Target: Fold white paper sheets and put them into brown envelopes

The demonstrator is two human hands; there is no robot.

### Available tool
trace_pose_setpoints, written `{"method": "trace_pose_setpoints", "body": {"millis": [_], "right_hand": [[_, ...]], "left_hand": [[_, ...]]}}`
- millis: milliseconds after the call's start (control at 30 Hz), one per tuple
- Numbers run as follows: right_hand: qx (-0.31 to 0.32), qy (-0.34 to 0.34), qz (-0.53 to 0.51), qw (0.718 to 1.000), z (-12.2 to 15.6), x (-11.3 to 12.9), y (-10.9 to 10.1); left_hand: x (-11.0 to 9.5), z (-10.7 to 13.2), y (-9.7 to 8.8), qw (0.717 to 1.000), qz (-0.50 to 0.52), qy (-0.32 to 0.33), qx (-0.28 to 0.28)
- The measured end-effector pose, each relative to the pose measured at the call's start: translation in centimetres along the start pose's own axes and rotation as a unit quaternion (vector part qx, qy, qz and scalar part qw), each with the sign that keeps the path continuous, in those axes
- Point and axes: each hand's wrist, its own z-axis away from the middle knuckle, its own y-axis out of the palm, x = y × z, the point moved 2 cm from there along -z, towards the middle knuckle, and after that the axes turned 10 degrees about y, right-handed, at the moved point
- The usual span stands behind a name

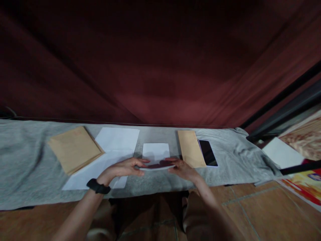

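Note:
My left hand point(125, 168) and my right hand point(182, 168) both grip the near edge of a small white sheet of paper point(155, 151), folding it up off the grey cloth point(25, 167). The left fingers pinch its left end, the right fingers pinch its right end. A black band sits on my left wrist. To the left lie larger white sheets point(110, 150) and a brown envelope point(74, 148). To the right lie a narrow brown envelope point(191, 148) and a dark phone point(208, 152).
A dark red curtain point(160, 67) hangs behind the cloth. Brown floor tiles point(250, 214) run along the near side. At the right are black bars, another white sheet point(282, 153) and a colourful printed sheet point(304, 187).

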Motion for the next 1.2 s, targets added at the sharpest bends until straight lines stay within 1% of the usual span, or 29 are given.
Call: {"method": "trace_pose_setpoints", "body": {"millis": [67,167,233,300,367,433,500,567,633,700,800,967,1200], "right_hand": [[-0.034,0.008,0.012,0.999,-0.4,0.1,0.1],[-0.102,0.043,0.063,0.992,-1.2,0.1,0.6],[-0.144,0.068,0.111,0.981,-1.7,0.1,1.0],[-0.182,0.093,0.163,0.965,-2.2,0.1,1.5],[-0.208,0.111,0.203,0.950,-2.6,0.3,1.9],[-0.224,0.129,0.222,0.940,-3.0,0.5,2.1],[-0.236,0.148,0.227,0.933,-3.3,0.8,2.3],[-0.244,0.170,0.225,0.928,-3.5,1.0,2.3],[-0.245,0.192,0.226,0.923,-3.8,1.0,2.4],[-0.245,0.213,0.230,0.918,-4.0,1.1,2.3],[-0.247,0.229,0.239,0.911,-4.2,1.1,2.3],[-0.272,0.225,0.256,0.900,-4.5,1.3,2.5],[-0.315,0.208,0.287,0.881,-4.5,2.3,2.7]], "left_hand": [[0.4,-0.1,0.0,0.999,0.014,-0.027,-0.032],[1.3,-0.5,0.1,0.993,0.031,-0.068,-0.096],[1.8,-1.1,0.2,0.986,0.051,-0.068,-0.146],[2.2,-1.8,0.4,0.978,0.076,-0.052,-0.189],[2.6,-2.7,0.5,0.970,0.082,-0.044,-0.226],[2.7,-3.4,0.6,0.962,0.050,-0.058,-0.262],[2.5,-4.0,0.6,0.953,-0.027,-0.096,-0.287],[1.9,-4.5,0.5,0.935,-0.134,-0.149,-0.294],[1.1,-4.8,0.5,0.909,-0.228,-0.201,-0.284],[0.4,-5.1,0.6,0.890,-0.278,-0.236,-0.273],[-0.3,-5.5,1.0,0.875,-0.307,-0.267,-0.262],[-0.3,-6.1,1.8,0.849,-0.344,-0.292,-0.275],[0.0,-6.6,2.9,0.817,-0.396,-0.277,-0.314]]}}
